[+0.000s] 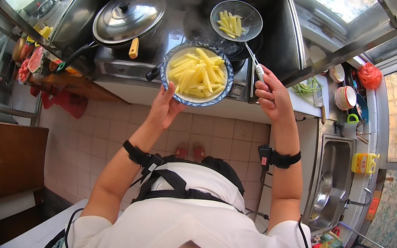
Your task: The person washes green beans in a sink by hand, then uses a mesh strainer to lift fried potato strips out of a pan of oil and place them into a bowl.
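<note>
My left hand (166, 106) grips the near left rim of a blue-patterned bowl (164, 77), thumb on the edge. Pale yellow potato-like strips (201, 73) are heaped in this bowl. My right hand (272, 93) is closed around the handle of a wire strainer (256, 23), which holds a smaller pile of similar strips (231, 24). The strainer is above a dark wok (220, 43) on the right part of the stove, with steam around it. The bowl is held in front of the wok, partly hiding it.
A lidded pan (129, 20) stands on the left burner. At the right, a white cutting board (318, 104) bears green vegetables (309, 88) and a knife (320, 101). Stacked bowls (344, 97) stand beyond it. A steel sink (336, 159) is nearer, beside a yellow jug (363, 163).
</note>
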Available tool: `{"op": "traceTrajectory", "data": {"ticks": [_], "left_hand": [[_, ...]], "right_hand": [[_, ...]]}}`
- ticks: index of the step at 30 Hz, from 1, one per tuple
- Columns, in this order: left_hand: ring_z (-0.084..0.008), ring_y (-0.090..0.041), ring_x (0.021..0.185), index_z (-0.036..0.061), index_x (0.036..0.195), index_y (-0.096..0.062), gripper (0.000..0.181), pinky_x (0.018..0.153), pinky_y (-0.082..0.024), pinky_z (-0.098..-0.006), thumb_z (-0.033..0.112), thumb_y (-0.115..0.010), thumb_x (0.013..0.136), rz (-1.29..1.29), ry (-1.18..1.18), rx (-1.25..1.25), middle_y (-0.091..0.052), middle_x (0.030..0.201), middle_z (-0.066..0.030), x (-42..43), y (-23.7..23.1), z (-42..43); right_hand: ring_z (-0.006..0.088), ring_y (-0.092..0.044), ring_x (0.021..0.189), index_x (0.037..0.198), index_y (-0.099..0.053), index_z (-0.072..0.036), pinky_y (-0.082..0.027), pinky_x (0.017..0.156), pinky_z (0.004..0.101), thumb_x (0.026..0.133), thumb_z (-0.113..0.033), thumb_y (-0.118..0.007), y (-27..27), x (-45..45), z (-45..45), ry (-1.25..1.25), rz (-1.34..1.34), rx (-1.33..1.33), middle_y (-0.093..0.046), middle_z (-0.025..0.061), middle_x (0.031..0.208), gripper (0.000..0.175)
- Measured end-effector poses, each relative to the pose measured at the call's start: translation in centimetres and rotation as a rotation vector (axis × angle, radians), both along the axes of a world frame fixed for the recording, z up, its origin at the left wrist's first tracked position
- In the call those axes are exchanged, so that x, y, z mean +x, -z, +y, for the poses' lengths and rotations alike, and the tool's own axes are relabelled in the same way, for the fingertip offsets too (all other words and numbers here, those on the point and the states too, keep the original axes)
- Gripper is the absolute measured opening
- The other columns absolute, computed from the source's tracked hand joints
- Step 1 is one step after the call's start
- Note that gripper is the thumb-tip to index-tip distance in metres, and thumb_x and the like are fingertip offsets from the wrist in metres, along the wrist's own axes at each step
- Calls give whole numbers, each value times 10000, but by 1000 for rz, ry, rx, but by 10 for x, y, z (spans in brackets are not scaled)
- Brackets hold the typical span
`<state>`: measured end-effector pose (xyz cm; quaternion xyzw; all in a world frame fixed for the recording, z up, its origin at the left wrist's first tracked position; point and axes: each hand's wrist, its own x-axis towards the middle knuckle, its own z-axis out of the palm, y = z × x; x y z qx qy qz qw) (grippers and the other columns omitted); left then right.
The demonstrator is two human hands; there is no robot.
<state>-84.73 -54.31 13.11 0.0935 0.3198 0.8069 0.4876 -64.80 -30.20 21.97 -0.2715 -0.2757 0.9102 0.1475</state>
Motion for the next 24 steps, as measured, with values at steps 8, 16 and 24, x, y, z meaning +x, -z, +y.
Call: {"op": "traceTrajectory", "data": {"ticks": [8, 16, 24], "left_hand": [[-218, -581, 1181, 146, 1405, -368, 553, 922, -539, -405, 390, -592, 962, 18, 13, -5, -541, 1345, -70, -6, 13, -3], [-267, -569, 1201, 144, 1418, -325, 578, 963, -529, -433, 386, -589, 965, 45, -4, 59, -508, 1364, -78, -1, 5, 3], [-258, -592, 1122, 174, 1383, -364, 557, 875, -550, -400, 391, -629, 943, 21, -36, 90, -511, 1327, -66, 4, 3, 8]], "right_hand": [[30, -291, 468, 1382, -402, -143, -204, 345, 162, 1018, -127, -412, -36, 17, -49, 44, -188, 247, -413, 0, 719, 364], [19, -303, 455, 1434, -378, -188, -208, 359, 172, 1017, -151, -449, -53, 51, -134, -75, -349, 609, -417, -42, 670, 425], [41, -412, 547, 1412, -455, -152, -337, 541, 192, 992, -91, -491, -30, 63, -153, 40, -435, 1294, -518, -14, 714, 426]]}}
